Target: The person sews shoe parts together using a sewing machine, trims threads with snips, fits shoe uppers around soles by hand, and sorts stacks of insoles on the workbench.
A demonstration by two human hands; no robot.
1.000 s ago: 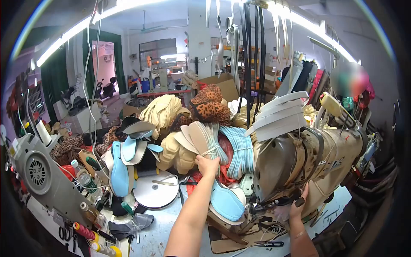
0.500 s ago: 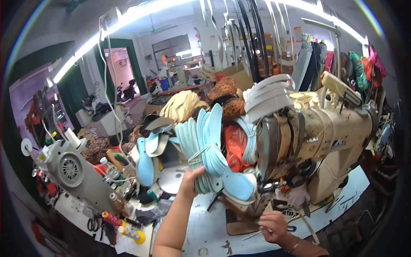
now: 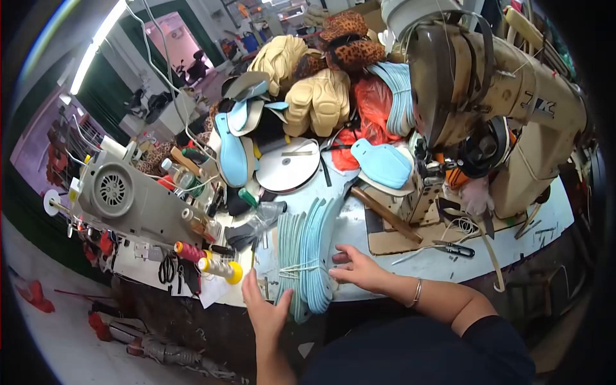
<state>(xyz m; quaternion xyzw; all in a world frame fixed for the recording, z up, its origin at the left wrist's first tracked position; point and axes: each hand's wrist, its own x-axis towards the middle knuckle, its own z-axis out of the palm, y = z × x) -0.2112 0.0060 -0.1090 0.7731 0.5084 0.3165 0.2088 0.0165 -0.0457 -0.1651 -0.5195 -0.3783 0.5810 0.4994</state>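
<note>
A tied bundle of light blue and pale green insoles [image 3: 308, 256] rests on the table near its front edge, with white string round its middle. My left hand [image 3: 266, 308] is at the bundle's left side, thumb and fingers spread apart. On the right side, my right hand [image 3: 353, 268] has its fingers apart and pointing at the bundle. Neither hand is wrapped round it. Further back, a single blue insole piece [image 3: 383, 163] lies beside the sewing machine.
A large sewing machine [image 3: 513, 96] stands at right, a grey machine [image 3: 135, 196] at left. Behind are a white reel [image 3: 287, 163], beige pads [image 3: 317, 102] and a red bag [image 3: 374, 106]. Thread cones [image 3: 218, 268], a wooden handle [image 3: 387, 215] and a cutter [image 3: 454, 249] lie nearby.
The bundle has come from the pile at the back down to the front of the table. My left hand has let go of it, and my right hand has moved left to its side.
</note>
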